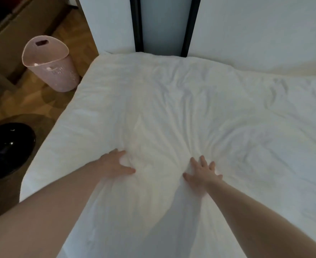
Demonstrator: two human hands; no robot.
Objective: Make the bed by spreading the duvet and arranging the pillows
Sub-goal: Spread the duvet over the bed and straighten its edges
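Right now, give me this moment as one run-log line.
step: smoothing duvet | left hand: flat, pressing | right hand: flat, pressing | wrinkles: remain | pillows: none visible

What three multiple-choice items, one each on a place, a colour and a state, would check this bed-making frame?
1. Where does the laundry basket stand?
A. On the duvet
B. On the floor beside the bed's far left corner
C. Between the hands

2. What colour is the duvet?
A. White
B. Blue
C. Grey striped

3. How do the left hand and right hand lie?
A. Both in fists
B. One lifted off
C. Both spread on the duvet

Answers: 1 B, it stands on the wooden floor; 2 A, all fabric is white; 3 C, fingers are splayed on wrinkled fabric.
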